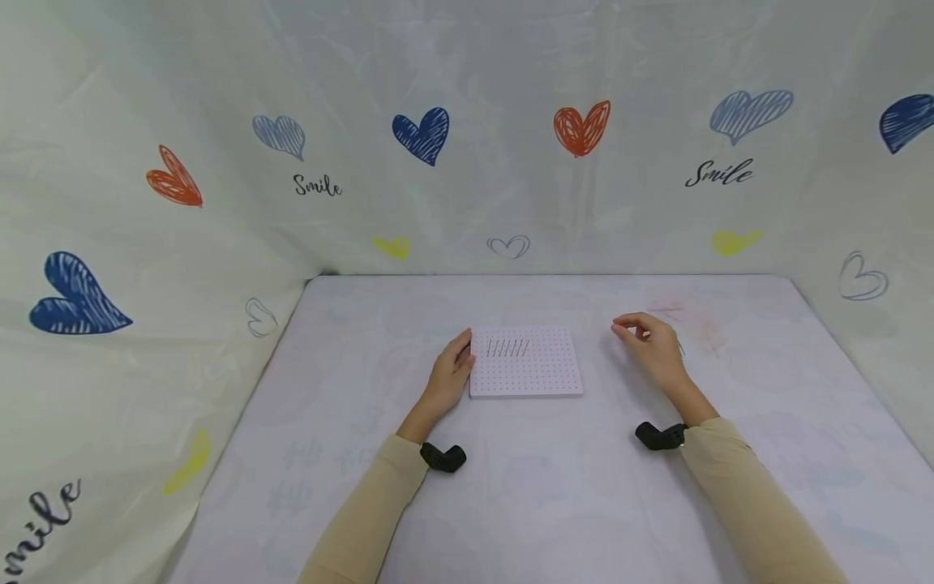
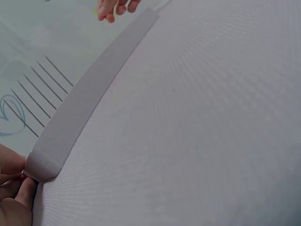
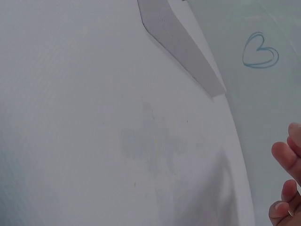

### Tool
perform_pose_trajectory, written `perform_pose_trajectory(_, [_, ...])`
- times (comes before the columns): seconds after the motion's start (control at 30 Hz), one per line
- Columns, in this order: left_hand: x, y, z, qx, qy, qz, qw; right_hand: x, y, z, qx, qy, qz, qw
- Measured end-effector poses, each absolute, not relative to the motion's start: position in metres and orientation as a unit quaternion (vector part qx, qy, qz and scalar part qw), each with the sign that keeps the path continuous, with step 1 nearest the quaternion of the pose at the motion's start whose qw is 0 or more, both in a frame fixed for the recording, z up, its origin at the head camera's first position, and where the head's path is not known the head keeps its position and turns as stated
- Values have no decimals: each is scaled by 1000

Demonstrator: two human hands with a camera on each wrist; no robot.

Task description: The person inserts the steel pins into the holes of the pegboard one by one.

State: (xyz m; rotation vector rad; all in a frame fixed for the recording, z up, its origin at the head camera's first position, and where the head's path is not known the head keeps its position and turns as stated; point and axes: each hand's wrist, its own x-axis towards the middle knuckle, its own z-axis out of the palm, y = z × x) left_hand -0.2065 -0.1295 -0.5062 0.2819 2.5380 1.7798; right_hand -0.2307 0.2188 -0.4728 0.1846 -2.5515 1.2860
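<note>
A white pegboard (image 1: 525, 375) with rows of small holes lies flat on the table. Several thin dark sticks (image 1: 507, 348) stand in a row in its upper left part; the left wrist view shows these sticks (image 2: 46, 89) rising above the board's side wall (image 2: 89, 84). My left hand (image 1: 449, 377) holds the board's left edge, its fingertips (image 2: 14, 162) at the corner. To the right of the board, apart from it, my right hand (image 1: 652, 350) hovers above the table. Its fingers (image 3: 283, 155) are loosely bent, and nothing shows between them.
Thin dark sticks (image 1: 681, 347) show partly from behind the right hand on the table (image 1: 554, 487). Faint reddish marks (image 1: 704, 324) colour the tabletop beyond that hand. A pale curtain (image 1: 496, 195) printed with hearts hangs behind and along both sides.
</note>
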Motion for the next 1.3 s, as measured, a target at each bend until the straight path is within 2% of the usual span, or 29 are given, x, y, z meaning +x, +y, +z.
perform_pose_trajectory(0.6, [-207, -128, -507, 96, 804, 587, -2, -226, 261, -476, -27, -893, 410, 182])
perform_pose_trajectory(0.97, [-208, -129, -508, 95, 819, 566, 9, -225, 276, -485, -88, -900, 393, 166])
perform_pose_trajectory(1.3, [-207, -129, -507, 93, 819, 566, 10, -225, 283, -491, -98, -902, 392, 153])
